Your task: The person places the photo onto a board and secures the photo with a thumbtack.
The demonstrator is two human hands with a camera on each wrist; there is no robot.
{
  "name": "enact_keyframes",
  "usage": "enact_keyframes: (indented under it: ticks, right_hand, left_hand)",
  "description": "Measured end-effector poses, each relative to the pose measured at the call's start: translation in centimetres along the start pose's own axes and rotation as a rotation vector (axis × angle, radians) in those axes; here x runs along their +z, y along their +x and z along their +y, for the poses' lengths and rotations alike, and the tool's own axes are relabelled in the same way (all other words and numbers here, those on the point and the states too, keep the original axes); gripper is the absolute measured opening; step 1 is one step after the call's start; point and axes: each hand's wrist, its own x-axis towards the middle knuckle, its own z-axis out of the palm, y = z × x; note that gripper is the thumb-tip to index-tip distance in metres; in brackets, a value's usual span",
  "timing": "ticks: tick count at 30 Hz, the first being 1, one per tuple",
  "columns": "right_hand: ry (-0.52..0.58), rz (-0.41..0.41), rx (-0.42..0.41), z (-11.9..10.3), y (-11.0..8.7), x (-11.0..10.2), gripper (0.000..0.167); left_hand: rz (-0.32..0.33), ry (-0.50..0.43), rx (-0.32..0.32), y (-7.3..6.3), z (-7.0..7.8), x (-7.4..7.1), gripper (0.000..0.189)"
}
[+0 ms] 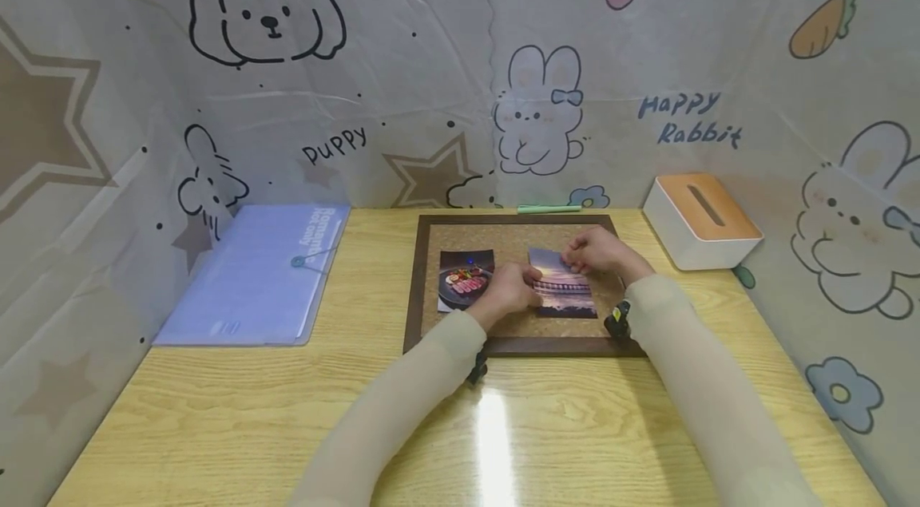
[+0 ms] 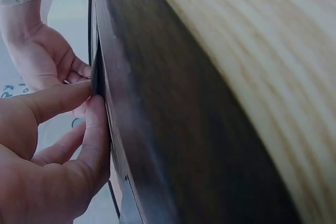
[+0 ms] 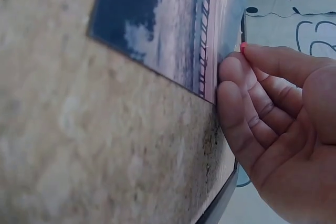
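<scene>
A cork board (image 1: 496, 236) in a dark wooden frame lies on the table with two photos on it. My left hand (image 1: 509, 288) pinches the left edge of the sunset photo (image 1: 568, 301), which shows a bridge over water. At the photo's upper right, my right hand (image 1: 596, 250) pinches a small red push pin (image 3: 243, 47), mostly hidden by the fingertips. Its other fingers rest by the photo's edge. To the left, a food photo (image 1: 460, 298) lies on the cork, with a small blue pin (image 1: 470, 260) near its top.
A translucent blue document folder (image 1: 244, 275) lies on the left of the wooden table (image 1: 546, 419). At the back right stands a white tissue box (image 1: 693, 247) with an orange lid. Behind the board lies a green pen-like stick (image 1: 549, 209). Patterned cloth surrounds the table.
</scene>
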Motion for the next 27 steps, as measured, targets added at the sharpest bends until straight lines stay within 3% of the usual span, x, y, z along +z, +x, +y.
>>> enact_keyframes:
  ticks: [7,13,19,27]
  right_hand:
    - [-0.050,-0.011,0.045,-0.09,0.44,0.20,0.019]
    - [-0.081,-0.011,0.088,-0.49,0.68,0.02,0.017]
    - [-0.034,-0.010,0.173,-0.55,0.96,-0.23,0.018]
    - [0.018,-0.003,0.196,-0.43,1.02,-0.21,0.018]
  left_hand:
    - [0.009,0.033,0.030,-0.08,0.09,-0.16,0.044]
    - [-0.002,0.020,0.007,-0.23,0.29,-0.19,0.044]
    - [0.001,0.032,-0.008,-0.16,0.51,-0.12,0.044]
    - [-0.004,0.022,-0.034,-0.24,0.72,-0.12,0.045]
